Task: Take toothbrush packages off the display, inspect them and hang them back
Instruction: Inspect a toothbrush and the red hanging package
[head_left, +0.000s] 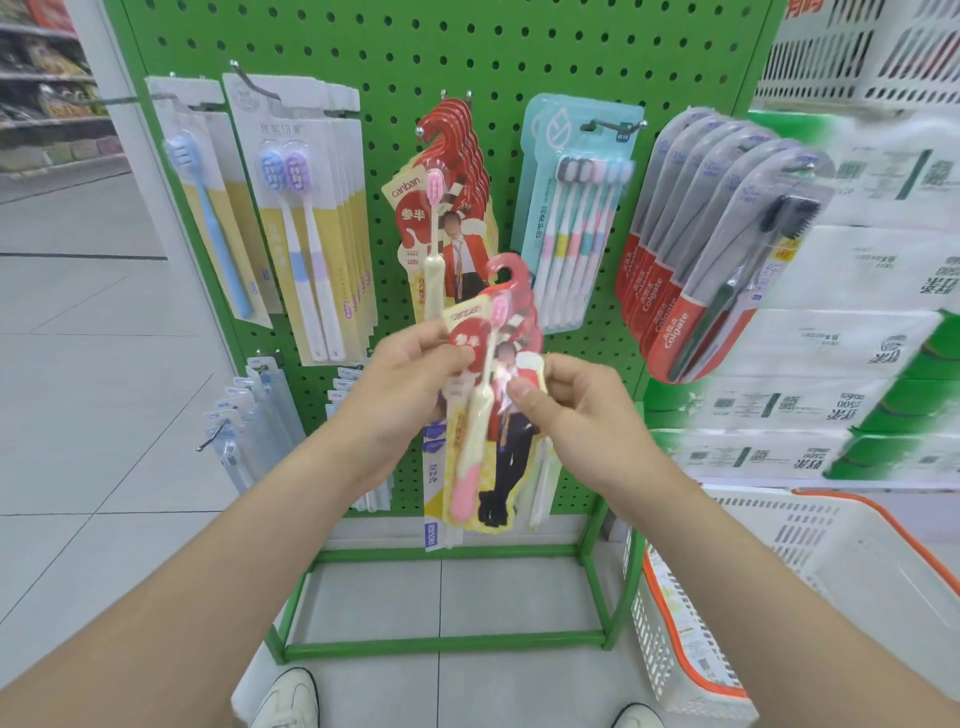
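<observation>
A green pegboard display carries rows of toothbrush packages on hooks. In front of it I hold a small stack of red canban toothbrush packages with a pink and cream brush. My left hand grips the stack's upper left edge. My right hand pinches its right edge with thumb and fingers. More of the same red packages hang on the centre hook above.
Yellow packs hang at the left, a teal multi-pack and red Colgate packs at the right. A white basket with an orange rim stands at the lower right. Stacked tissue packs fill the right side.
</observation>
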